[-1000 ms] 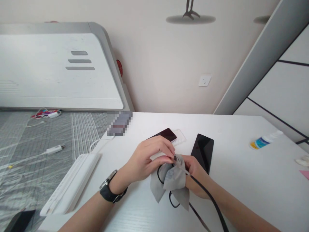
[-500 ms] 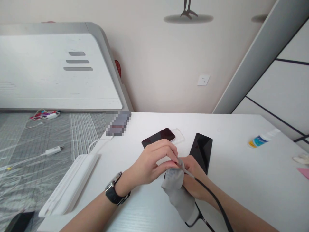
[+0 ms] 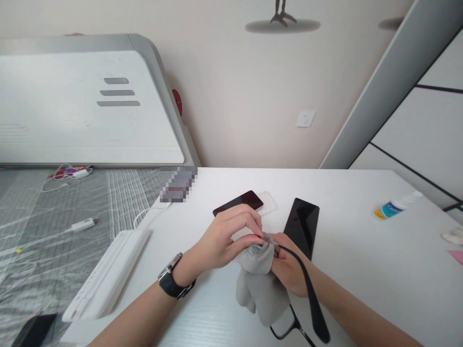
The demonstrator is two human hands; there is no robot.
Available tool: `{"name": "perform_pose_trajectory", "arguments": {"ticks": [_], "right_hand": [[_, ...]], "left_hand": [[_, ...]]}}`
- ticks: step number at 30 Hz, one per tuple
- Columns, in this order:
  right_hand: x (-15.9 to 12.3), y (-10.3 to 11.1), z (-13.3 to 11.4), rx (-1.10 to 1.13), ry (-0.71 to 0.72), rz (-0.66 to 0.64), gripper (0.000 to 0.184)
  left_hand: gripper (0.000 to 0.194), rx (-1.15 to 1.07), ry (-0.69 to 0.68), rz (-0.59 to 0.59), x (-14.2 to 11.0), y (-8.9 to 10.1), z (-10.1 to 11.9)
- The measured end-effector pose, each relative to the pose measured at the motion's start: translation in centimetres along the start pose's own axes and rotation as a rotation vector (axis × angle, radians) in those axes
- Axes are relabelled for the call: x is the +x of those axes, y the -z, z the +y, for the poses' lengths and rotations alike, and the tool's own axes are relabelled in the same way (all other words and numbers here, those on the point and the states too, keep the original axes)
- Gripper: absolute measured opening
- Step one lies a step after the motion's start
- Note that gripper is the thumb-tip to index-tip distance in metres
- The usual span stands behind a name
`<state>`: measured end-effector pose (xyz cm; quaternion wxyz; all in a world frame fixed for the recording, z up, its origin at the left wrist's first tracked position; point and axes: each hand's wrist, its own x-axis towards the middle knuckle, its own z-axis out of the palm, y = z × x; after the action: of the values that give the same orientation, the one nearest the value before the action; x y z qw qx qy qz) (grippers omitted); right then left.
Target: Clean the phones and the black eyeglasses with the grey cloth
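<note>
A pair of black-framed glasses [image 3: 310, 284] is held over the near part of the white table, partly wrapped in a grey cloth [image 3: 265, 291]. My left hand [image 3: 231, 233], with a black-strapped watch [image 3: 173, 277] on its wrist, pinches the cloth around one temple between thumb and fingers. My right hand [image 3: 291, 267] is closed around the cloth and the frame from the other side; its fingertips are mostly hidden. The curved temple end sticks out over my right forearm, and part of the frame's rim shows below the cloth.
Behind my hands lie a small dark phone [image 3: 238, 202], a clear case [image 3: 268, 203] and a larger black phone [image 3: 303, 224]. A white power strip [image 3: 108, 274] runs along the table's left edge. To the right, a white-and-blue bottle [image 3: 396, 207] lies tilted. The bed [image 3: 123, 193] adjoins on the left.
The glasses have turned a little, so the temple's tip now shows. My left hand has slid slightly left and up along the temple, and the cloth hangs more bunched.
</note>
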<state>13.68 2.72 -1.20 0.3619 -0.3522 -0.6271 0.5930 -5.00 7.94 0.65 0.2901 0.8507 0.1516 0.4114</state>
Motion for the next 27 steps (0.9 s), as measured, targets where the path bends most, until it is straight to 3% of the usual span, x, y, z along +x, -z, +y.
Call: {"name": "perform_pose_trajectory", "arguments": {"ticks": [4, 10, 15, 19, 24, 27], "right_hand": [[0.1, 1.0, -1.1, 0.070, -0.037, -0.123, 0.010], [0.5, 1.0, -0.2, -0.151, -0.001, 0.045, 0.017], [0.1, 0.9, -0.1, -0.147, -0.020, 0.034, 0.028], [0.0, 0.8, -0.9, 0.009, -0.027, -0.049, 0.010], [0.4, 0.2, -0.2, -0.050, 0.002, 0.136, 0.016], [0.5, 0.1, 0.3, -0.091, -0.004, 0.177, 0.024]], "left_hand": [[0.018, 0.010, 0.001, 0.029, 0.2, 0.8, 0.1], [0.018, 0.022, -0.014, 0.013, 0.3, 0.5, 0.1], [0.015, 0.009, 0.003, 0.081, 0.1, 0.4, 0.0], [0.015, 0.015, 0.003, 0.111, 0.0, 0.5, -0.2], [0.017, 0.013, -0.034, 0.097, 0.0, -0.4, -0.2], [0.014, 0.009, -0.012, 0.094, 0.1, -0.5, -0.1]]}}
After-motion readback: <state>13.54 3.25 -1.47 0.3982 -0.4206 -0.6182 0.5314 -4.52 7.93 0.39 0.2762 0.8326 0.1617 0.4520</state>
